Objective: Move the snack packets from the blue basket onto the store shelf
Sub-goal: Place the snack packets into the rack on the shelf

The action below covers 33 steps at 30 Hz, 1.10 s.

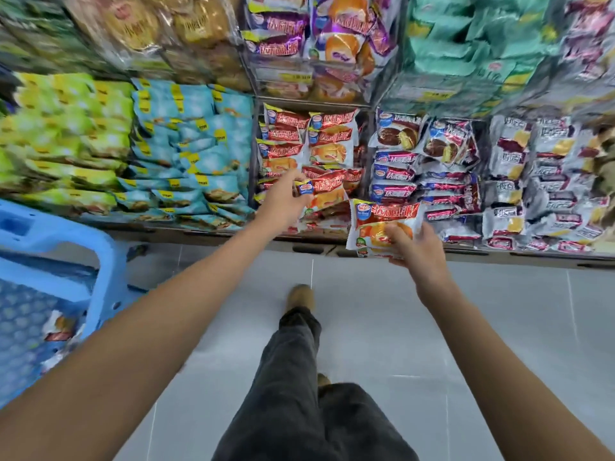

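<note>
While gripping, both hands (349, 224) on packets (382, 224)

Seen from above, a person stands on a grey tiled floor (382, 311) facing a store shelf (312, 103) packed with snack packets, both bare arms stretched forward. The left hand (286, 201) pinches a red and orange packet (324, 191) against the stack in the shelf's middle compartment, while the right hand (416, 247) grips a small bundle of matching packets (379, 224) just in front of the shelf's lower edge. At the left edge sits the blue basket (100, 257) with a few packets (60, 327) lying inside, and dark trousers (299, 377) and a tan shoe (301, 296) show below between the arms.
</note>
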Available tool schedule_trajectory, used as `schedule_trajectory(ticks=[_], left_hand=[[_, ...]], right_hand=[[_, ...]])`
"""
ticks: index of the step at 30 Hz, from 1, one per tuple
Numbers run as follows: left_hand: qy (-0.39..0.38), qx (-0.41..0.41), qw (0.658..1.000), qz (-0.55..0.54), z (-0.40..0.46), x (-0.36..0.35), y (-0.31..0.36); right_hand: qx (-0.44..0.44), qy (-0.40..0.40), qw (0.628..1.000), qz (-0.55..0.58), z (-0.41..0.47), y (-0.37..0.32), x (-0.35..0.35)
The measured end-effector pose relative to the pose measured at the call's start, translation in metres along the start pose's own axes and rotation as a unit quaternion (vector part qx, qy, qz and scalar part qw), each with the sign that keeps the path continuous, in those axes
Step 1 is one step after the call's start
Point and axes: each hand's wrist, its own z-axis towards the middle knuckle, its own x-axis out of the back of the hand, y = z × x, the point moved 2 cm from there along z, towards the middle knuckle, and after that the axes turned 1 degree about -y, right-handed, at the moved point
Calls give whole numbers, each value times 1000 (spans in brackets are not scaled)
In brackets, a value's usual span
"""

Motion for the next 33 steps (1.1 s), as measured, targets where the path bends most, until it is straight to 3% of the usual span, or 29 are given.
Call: schedule_trajectory(ticks=[8,14,18,24,29,31,33], left_hand=[[-100,-24,990,99,67,-45,-4],[-27,-36,964,261,53,-63,-33],[-1,-102,887,449,59,-60,-41],[18,-109,867,487,65,-55,-45],[-55,-94,888,447,76,-51,-47],[-49,-119,922,365,71,-43,-49],[11,-118,970,212,55,-32,-51]], right_hand=[[2,24,1000,-18,34,12,10],[-16,18,1000,-13,37,23,22],[-23,8,1000,-18,42,26,20],[-21,-43,999,-17,44,27,0],[-31,-82,996,-29,44,28,-20],[-32,-100,994,-39,47,25,-32],[-27,-121,991,-57,53,21,-47]])
